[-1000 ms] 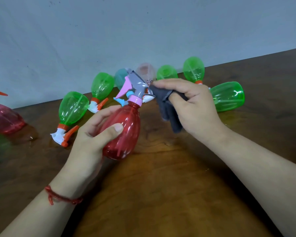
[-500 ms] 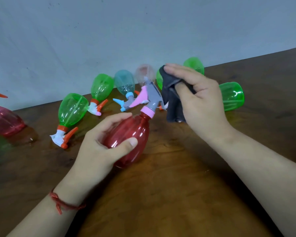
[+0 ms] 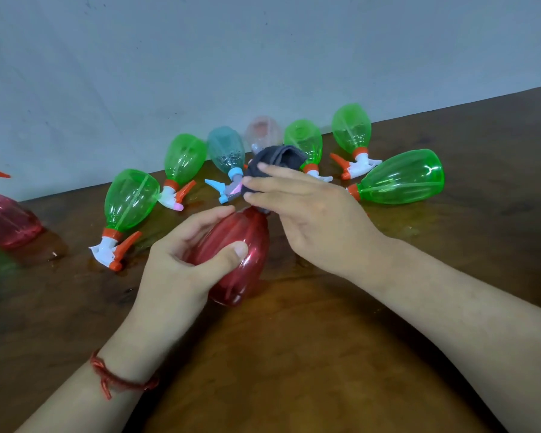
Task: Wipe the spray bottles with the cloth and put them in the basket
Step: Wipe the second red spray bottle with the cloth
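Dark wooden table [image 3: 294, 370] fills the near view, and a red string bracelet [image 3: 116, 376] circles the left wrist closest to the camera. The left hand [image 3: 175, 273] grips the red bottle [image 3: 250, 264], its fingers [image 3: 206, 217] curled over the far flank and the thumb pressed on the near side. The bottle is tilted, base toward the person and neck pointing away.

At the red bottle's neck the right hand [image 3: 313, 223] holds the dark grey cloth [image 3: 277, 157]. Its fingers lie over the cloth and close it round the sprayer head, which is hidden, as is the thumb.

Beyond the red bottle a loose arc of bottles lies on its sides: five green bottles [image 3: 128, 198], a pale blue bottle [image 3: 225, 151] and a pale pink bottle [image 3: 261, 134]. Far left of the red bottle a second red bottle [image 3: 3, 223] sits at the frame edge. A grey wall [image 3: 263, 57] stands behind them all.

The step in hand looks like wiping the red bottle's sprayer head. The next move probably calls for the left hand to turn the bottle while the cloth works down over the body. The basket is not in view, so placing will need a reach outside this scene, and most bottles are not yet wiped
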`<state>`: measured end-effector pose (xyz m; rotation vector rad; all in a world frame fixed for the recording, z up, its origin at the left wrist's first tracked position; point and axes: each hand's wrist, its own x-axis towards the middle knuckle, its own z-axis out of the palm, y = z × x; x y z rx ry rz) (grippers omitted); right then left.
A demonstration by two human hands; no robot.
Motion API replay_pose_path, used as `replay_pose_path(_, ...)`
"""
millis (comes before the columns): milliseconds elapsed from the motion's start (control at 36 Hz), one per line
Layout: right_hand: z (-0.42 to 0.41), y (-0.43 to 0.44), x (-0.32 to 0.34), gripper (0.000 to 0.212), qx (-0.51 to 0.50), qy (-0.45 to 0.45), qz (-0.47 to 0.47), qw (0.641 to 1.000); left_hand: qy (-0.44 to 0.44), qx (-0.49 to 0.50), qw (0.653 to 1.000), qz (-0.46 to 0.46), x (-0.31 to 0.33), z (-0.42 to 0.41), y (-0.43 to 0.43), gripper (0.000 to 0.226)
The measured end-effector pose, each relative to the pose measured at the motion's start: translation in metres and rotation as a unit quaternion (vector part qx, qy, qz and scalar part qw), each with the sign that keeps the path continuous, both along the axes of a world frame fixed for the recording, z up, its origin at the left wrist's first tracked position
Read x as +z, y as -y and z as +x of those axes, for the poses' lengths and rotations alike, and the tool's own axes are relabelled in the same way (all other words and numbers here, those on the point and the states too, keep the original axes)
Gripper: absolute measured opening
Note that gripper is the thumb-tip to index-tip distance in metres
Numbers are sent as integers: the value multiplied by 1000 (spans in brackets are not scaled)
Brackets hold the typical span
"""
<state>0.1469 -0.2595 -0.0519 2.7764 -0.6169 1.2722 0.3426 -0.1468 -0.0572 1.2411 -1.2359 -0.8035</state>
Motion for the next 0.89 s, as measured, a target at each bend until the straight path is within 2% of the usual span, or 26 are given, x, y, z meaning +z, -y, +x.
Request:
replay_pose_path(83,-7,1,2,50,24,42,49,998,-4,17,1000,-4,-1,3,3,59)
replay_pose_path(139,-10,-2,3,49,37,118,127,984,-19,26,999,-9,-1,7,6,58)
replay_pose_path(250,-11,-3,9,45,68,274,314,907,-57,43,997,-26,-2,12,7,57)
replay_pose_path(333,-8,-3,15,48,88,272,434,854,-89,61,993,-48,-2,11,7,60)
replay_pose_path(389,-3,-8,13,57,98,224,482,841,-120,62,989,-54,-2,9,8,61)
replay_pose_path(444,1,-13,10,64,82,173,500,845,-137,56,988,-50,-3,8,8,65)
replay_pose_path(528,5,-19,7,68,94,143,526,833,-132,47,990,-31,-3,7,6,66)
replay_pose_path(639,5,-20,5,71,107,154,542,819,-64,52,996,-44,-1,15,8,53)
replay_pose_path(750,7,-20,7,75,110,159,522,831,24,100,992,-68,0,20,11,52)
replay_pose_path(889,12,-31,15,75,109,169,519,831,55,115,989,-71,8,25,7,53)
